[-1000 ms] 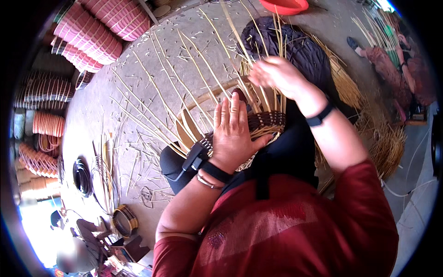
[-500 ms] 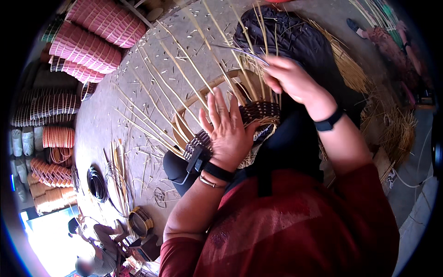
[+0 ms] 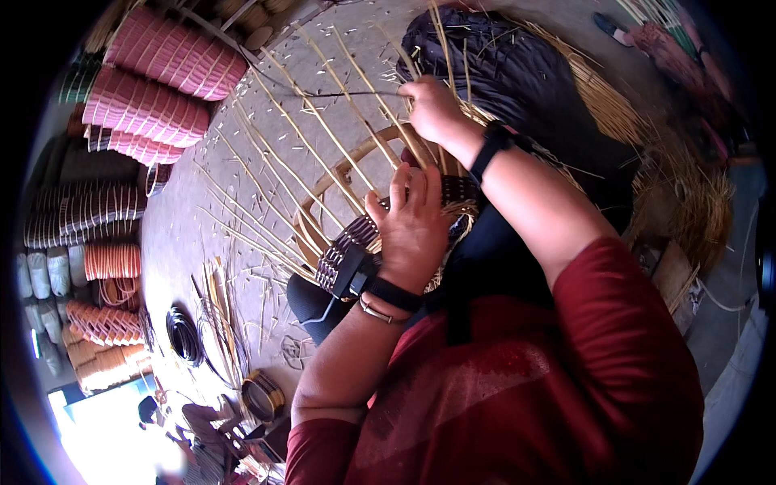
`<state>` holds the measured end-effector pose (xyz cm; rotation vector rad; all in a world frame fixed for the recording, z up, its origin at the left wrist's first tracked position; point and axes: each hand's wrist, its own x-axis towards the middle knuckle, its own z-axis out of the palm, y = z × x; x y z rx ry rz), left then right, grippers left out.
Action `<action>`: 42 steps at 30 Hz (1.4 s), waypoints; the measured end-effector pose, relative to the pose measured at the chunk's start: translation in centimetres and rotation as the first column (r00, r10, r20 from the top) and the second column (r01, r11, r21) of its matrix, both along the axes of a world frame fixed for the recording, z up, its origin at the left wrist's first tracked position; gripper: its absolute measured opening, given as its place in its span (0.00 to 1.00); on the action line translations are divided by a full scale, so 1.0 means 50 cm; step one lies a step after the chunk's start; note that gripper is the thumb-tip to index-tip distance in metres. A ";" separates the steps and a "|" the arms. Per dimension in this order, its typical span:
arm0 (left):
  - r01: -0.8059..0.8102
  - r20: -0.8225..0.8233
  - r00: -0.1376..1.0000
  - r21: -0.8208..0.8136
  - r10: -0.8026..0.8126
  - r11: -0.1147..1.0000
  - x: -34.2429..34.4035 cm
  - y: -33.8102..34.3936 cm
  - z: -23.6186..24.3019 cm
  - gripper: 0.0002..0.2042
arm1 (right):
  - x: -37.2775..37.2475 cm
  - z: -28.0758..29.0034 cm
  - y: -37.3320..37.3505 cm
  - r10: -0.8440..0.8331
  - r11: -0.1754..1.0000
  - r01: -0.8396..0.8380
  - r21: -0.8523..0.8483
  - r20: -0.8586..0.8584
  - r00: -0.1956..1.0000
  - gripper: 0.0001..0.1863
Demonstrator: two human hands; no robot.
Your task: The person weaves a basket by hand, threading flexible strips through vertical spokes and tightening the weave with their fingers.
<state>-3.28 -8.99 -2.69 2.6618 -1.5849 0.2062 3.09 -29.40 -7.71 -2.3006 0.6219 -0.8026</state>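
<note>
The floor is messy. Your right hand pinches a dark strip, now swung left so it crosses sticks; your left hand grips the basket.

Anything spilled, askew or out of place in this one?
Mild clutter: short pale bits are strewn across the floor, and some lie on the dark cloth, which looks untidy. No obvious damage on the visible part of the woven basket.
</note>
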 end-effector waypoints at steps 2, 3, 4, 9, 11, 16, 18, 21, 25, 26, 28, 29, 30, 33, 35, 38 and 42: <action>0.085 0.023 0.996 -0.056 -0.083 0.995 -0.006 -0.008 -0.003 0.38 | -0.052 -0.044 -0.058 0.020 0.976 0.058 -0.210 0.349 0.937 0.27; 0.041 -0.037 0.998 -0.056 -0.043 0.998 0.004 0.013 -0.003 0.36 | -0.102 0.058 0.018 -0.012 0.933 -0.047 0.357 0.161 0.987 0.32; 0.055 -0.029 0.998 -0.042 -0.056 0.998 -0.003 0.003 0.001 0.37 | -0.156 0.049 0.001 -0.148 0.861 0.046 0.507 0.163 0.975 0.34; 0.084 0.011 0.996 0.000 -0.084 0.996 0.004 -0.007 -0.006 0.39 | -0.343 0.034 0.046 -0.143 -0.078 -0.146 0.986 0.134 0.981 0.19; 0.105 0.028 0.994 -0.042 -0.104 0.994 0.008 -0.006 -0.003 0.41 | -0.348 0.054 0.029 -0.066 -0.057 -0.222 0.973 0.218 0.974 0.31; 0.035 -0.012 0.999 -0.406 -0.044 0.913 0.063 0.084 0.053 0.35 | -0.264 0.261 0.083 0.165 0.153 -0.533 0.832 0.510 0.844 0.22; -0.006 -0.076 0.996 -0.532 -0.041 0.847 0.059 0.151 0.095 0.35 | -0.252 0.305 0.106 0.174 0.078 -0.792 0.605 0.774 0.609 0.19; -0.005 -0.047 0.998 -0.718 -0.041 0.696 0.059 0.249 0.073 0.37 | -0.215 0.295 0.170 0.073 -0.136 -0.845 0.518 0.855 0.513 0.17; -0.291 -0.299 0.950 -0.762 0.084 0.578 0.011 0.301 -0.108 0.38 | -0.168 0.189 0.248 0.004 -0.313 -0.630 0.711 0.664 0.748 0.15; -0.342 -0.335 0.935 -0.769 0.116 0.540 0.006 0.306 -0.126 0.33 | -0.169 0.177 0.255 0.022 -0.310 -0.635 0.708 0.673 0.740 0.15; -0.263 -0.296 0.953 -0.703 0.064 0.661 0.032 0.336 -0.097 0.28 | -0.176 0.162 0.255 0.045 -0.299 -0.644 0.704 0.685 0.727 0.15; -0.218 -0.280 0.959 -0.663 0.032 0.716 0.048 0.351 -0.073 0.26 | -0.181 0.170 0.251 0.088 -0.247 -0.653 0.716 0.688 0.720 0.15; -0.280 -0.296 0.951 -0.689 0.093 0.668 0.058 0.356 -0.049 0.22 | -0.185 0.176 0.243 0.099 -0.228 -0.648 0.727 0.679 0.727 0.15; -0.751 -0.749 0.654 -0.627 0.107 0.205 0.143 0.334 -0.049 0.16 | -0.197 0.184 0.235 0.092 -0.214 -0.636 0.742 0.663 0.743 0.14; -0.840 -0.892 0.449 -0.437 -0.041 0.321 0.247 0.360 -0.140 0.15 | -0.204 0.182 0.235 0.150 -0.215 -0.661 0.719 0.693 0.705 0.14; -0.811 -0.863 0.462 -0.505 -0.207 0.296 0.279 0.339 -0.117 0.14 | -0.220 0.179 0.214 0.205 -0.172 -0.674 0.718 0.696 0.689 0.17; -0.995 -0.755 0.032 -0.089 -0.655 0.054 0.393 0.336 -0.053 0.11 | -0.239 0.169 0.227 0.377 -0.115 -0.729 0.675 0.709 0.596 0.20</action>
